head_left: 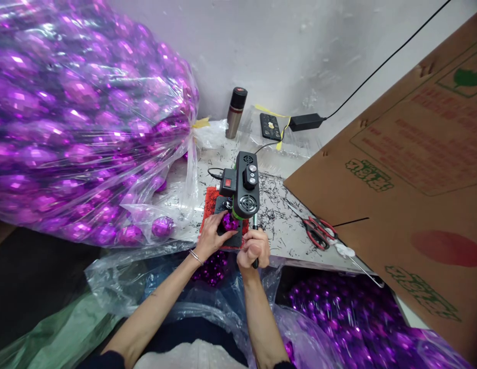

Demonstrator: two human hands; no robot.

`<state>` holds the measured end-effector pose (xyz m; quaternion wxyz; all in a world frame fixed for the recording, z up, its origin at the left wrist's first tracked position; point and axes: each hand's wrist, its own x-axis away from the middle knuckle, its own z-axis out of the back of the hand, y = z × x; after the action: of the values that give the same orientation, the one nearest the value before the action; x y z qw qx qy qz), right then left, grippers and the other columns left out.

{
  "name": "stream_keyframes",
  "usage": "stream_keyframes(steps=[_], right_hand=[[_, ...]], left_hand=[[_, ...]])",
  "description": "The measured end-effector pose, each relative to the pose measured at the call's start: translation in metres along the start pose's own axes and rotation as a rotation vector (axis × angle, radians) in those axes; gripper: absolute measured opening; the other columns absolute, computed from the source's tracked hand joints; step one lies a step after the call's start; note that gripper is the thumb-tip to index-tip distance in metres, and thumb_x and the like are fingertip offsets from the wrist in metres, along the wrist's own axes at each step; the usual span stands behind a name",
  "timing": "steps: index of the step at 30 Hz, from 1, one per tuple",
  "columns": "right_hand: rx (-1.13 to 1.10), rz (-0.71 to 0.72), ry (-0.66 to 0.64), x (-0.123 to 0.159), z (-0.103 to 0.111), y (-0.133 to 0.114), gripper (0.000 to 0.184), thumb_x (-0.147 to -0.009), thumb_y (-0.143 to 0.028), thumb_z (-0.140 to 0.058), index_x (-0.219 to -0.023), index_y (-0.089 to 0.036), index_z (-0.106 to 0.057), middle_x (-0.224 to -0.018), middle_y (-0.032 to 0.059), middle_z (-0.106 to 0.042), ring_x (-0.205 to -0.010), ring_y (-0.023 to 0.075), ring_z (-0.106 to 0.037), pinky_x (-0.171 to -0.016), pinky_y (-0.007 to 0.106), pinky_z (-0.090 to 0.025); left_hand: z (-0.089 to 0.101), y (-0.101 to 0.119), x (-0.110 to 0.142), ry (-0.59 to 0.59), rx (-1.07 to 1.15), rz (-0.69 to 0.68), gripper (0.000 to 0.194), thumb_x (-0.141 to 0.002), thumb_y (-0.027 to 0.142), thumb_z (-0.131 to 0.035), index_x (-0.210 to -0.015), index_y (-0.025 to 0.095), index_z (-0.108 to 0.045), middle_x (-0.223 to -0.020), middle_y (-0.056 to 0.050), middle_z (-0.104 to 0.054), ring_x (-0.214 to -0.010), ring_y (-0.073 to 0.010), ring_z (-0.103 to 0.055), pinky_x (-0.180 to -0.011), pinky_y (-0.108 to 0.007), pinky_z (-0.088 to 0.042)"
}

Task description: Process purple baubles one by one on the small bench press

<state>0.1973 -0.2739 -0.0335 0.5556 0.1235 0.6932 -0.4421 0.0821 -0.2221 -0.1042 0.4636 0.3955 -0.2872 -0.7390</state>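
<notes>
A small black bench press machine, like a mini drill press, stands on the worktable over a red mat. My left hand pinches a shiny purple faceted ball on the machine's dark base plate, beneath its head. The ball's top is hidden by the head. My right hand is wrapped round the black-gripped lever on the machine's right side.
A huge clear bag of purple balls fills the left. Scissors, a thermos, a phone and a power adapter lie about. A cardboard box leans at right; black shavings litter the table. More purple balls sit below.
</notes>
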Motion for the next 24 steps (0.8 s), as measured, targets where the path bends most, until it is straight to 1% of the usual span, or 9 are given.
stream_keyframes(steps=[4,8,11,13,16,18,20,22,24], right_hand=[[-0.020,0.022,0.014,0.001,-0.002,0.002,0.036,-0.108,-0.027,-0.041,-0.074,-0.024,-0.053,-0.069,-0.0021,-0.056,-0.060,0.0144,-0.057,-0.064,0.033,-0.049],[0.062,0.024,-0.012,0.005,0.000,0.006,0.039,-0.110,-0.029,-0.035,-0.073,-0.025,-0.049,-0.068,-0.0026,-0.056,-0.059,0.0137,-0.057,-0.067,0.035,-0.051],[0.106,0.094,-0.079,0.007,0.001,0.008,0.038,-0.111,-0.029,-0.035,-0.075,-0.024,-0.048,-0.070,-0.0034,-0.057,-0.059,0.0121,-0.058,-0.066,0.032,-0.051],[0.090,0.115,-0.080,0.002,0.000,0.006,0.039,-0.111,-0.028,-0.035,-0.074,-0.024,-0.047,-0.070,-0.0034,-0.057,-0.059,0.0114,-0.057,-0.064,0.031,-0.049],[0.035,0.028,0.003,-0.015,-0.001,-0.007,0.042,-0.109,-0.023,-0.035,-0.068,-0.024,-0.045,-0.065,-0.0037,-0.053,-0.057,0.0115,-0.054,-0.061,0.030,-0.046],[0.040,-0.069,-0.035,-0.031,0.000,-0.019,0.040,-0.106,-0.018,-0.041,-0.067,-0.024,-0.047,-0.063,-0.0034,-0.053,-0.059,0.0123,-0.057,-0.058,0.029,-0.043],[0.053,-0.160,-0.062,-0.045,0.004,-0.029,0.037,-0.105,-0.018,-0.044,-0.069,-0.024,-0.049,-0.065,-0.0027,-0.056,-0.062,0.0133,-0.059,-0.059,0.030,-0.044],[0.051,-0.191,-0.081,-0.052,0.007,-0.034,0.036,-0.105,-0.019,-0.046,-0.070,-0.024,-0.051,-0.065,-0.0026,-0.056,-0.065,0.0144,-0.061,-0.062,0.031,-0.047],[0.048,-0.173,-0.097,-0.050,0.011,-0.033,0.036,-0.105,-0.019,-0.047,-0.070,-0.024,-0.052,-0.063,-0.0026,-0.055,-0.066,0.0154,-0.063,-0.064,0.031,-0.048]], left_hand=[[-0.002,-0.001,0.000,0.013,0.005,0.012,0.060,-0.089,0.044,-0.084,-0.142,0.024,-0.065,-0.128,-0.012,-0.077,-0.120,-0.0317,-0.071,-0.108,-0.049,-0.054],[0.000,0.000,-0.001,0.010,0.023,-0.001,0.058,-0.089,0.045,-0.083,-0.141,0.024,-0.065,-0.127,-0.012,-0.077,-0.119,-0.0314,-0.071,-0.107,-0.048,-0.055],[0.002,0.001,-0.002,-0.003,0.029,-0.015,0.056,-0.091,0.043,-0.081,-0.140,0.022,-0.066,-0.126,-0.012,-0.077,-0.119,-0.0313,-0.072,-0.106,-0.048,-0.055],[0.002,0.001,-0.005,-0.010,0.025,-0.012,0.056,-0.090,0.041,-0.082,-0.140,0.022,-0.066,-0.125,-0.012,-0.077,-0.119,-0.0316,-0.072,-0.106,-0.048,-0.056],[0.003,0.002,-0.007,-0.017,0.023,0.003,0.059,-0.087,0.040,-0.085,-0.140,0.024,-0.065,-0.127,-0.011,-0.077,-0.121,-0.0317,-0.072,-0.108,-0.049,-0.056],[0.004,0.003,-0.004,-0.035,0.034,-0.016,0.061,-0.087,0.039,-0.085,-0.142,0.025,-0.063,-0.131,-0.012,-0.075,-0.124,-0.0320,-0.071,-0.110,-0.050,-0.055],[0.009,0.006,0.007,-0.064,0.043,-0.072,0.060,-0.090,0.037,-0.082,-0.145,0.025,-0.060,-0.138,-0.014,-0.073,-0.130,-0.0327,-0.068,-0.114,-0.054,-0.052],[0.019,0.009,0.023,-0.105,0.046,-0.148,0.062,-0.091,0.038,-0.081,-0.148,0.024,-0.058,-0.145,-0.017,-0.069,-0.138,-0.0342,-0.064,-0.120,-0.059,-0.047],[0.036,0.012,0.036,-0.154,0.054,-0.191,0.074,-0.087,0.046,-0.084,-0.151,0.023,-0.056,-0.149,-0.019,-0.066,-0.142,-0.0366,-0.061,-0.122,-0.061,-0.045]])
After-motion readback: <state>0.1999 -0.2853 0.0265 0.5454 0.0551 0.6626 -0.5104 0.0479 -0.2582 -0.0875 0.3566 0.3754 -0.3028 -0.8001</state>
